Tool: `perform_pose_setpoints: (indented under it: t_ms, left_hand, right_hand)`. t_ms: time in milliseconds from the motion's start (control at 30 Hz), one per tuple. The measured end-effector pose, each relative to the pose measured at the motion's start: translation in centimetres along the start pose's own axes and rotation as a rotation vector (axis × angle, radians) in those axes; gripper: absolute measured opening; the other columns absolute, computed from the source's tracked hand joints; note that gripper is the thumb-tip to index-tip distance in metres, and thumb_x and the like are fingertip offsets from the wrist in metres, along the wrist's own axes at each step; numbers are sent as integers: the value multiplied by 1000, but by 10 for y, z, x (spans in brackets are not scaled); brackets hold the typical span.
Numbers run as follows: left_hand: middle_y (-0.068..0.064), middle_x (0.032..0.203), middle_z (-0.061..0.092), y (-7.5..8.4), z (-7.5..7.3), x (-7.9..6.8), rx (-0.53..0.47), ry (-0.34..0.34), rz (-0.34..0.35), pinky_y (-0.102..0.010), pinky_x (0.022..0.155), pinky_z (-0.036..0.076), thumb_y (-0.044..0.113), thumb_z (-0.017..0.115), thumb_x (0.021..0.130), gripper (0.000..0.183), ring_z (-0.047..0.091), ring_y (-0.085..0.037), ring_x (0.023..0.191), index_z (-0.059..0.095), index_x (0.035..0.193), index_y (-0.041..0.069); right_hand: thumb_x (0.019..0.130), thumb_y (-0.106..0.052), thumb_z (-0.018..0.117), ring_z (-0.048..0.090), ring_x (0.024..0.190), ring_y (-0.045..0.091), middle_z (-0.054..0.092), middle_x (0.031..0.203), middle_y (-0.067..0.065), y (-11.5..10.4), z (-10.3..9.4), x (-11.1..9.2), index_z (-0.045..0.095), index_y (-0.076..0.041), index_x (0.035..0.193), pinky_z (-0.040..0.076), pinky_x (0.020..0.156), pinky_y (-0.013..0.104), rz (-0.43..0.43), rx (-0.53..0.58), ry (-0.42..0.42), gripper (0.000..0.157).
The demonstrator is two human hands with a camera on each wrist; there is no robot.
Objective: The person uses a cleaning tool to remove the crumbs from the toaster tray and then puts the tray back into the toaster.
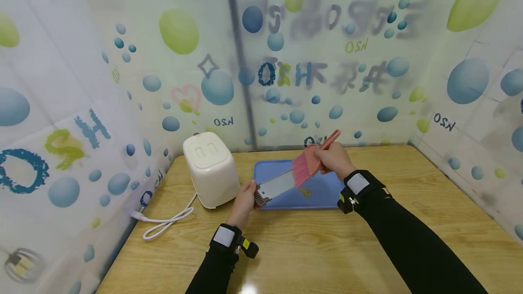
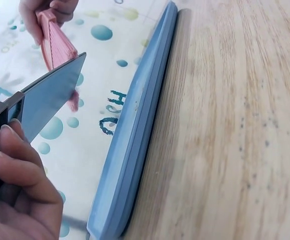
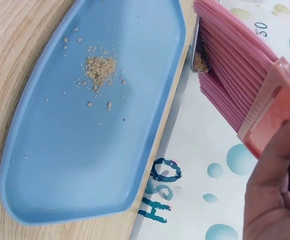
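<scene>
My left hand (image 1: 244, 201) grips the grey slotted end of a flat metal crumb tray (image 1: 278, 186), tilted above a blue tray (image 1: 327, 196). In my right hand (image 1: 338, 160) is a pink brush (image 1: 302, 169), held near the base of its handle. Its bristles touch the far end of the metal plate and, in the left wrist view, hang past its edge. A small heap of tan crumbs (image 3: 101, 69) lies on the blue tray, with loose bits scattered around it. More crumbs (image 3: 200, 62) cling to the crumb tray beside the bristles.
To the left of the blue tray stands a white toaster (image 1: 212, 176), close to my left hand. Its white cord (image 1: 171, 218) lies looped on the wooden table (image 1: 310, 248). A patterned curtain (image 1: 286, 117) rises behind and at both sides.
</scene>
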State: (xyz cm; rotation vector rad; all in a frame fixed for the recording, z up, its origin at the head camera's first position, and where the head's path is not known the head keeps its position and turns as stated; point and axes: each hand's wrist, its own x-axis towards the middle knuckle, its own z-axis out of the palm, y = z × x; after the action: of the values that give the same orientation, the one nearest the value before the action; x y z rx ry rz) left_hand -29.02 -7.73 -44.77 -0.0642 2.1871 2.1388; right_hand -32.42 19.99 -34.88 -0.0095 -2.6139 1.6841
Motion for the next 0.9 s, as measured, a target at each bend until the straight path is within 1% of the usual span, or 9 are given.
perform_pose_setpoints:
  t_ms: [300,633,900]
  left_hand:
    - [-6,89,56,-1,-2,4,0,10,-8,-26,59,42,31,35,113,41,50,-15,70,57,123,-2]
    - [-6,88,57,-2,-2,6,-7,10,13,-25,57,43,31,35,113,42,51,-14,68,56,125,-4]
    - [-5,85,56,-4,-3,5,7,13,39,-23,55,41,30,36,113,43,49,-13,66,57,123,-6]
  right_hand:
    - [101,-19,57,61,47,7,65,67,4,3,-4,1,58,15,118,55,51,24,37,12,23,38]
    - [102,-20,57,61,47,7,64,65,3,8,-7,1,58,15,117,56,52,25,50,0,29,38]
    - [103,-23,56,61,49,8,66,68,4,11,-11,0,58,15,120,56,54,26,46,-18,19,41]
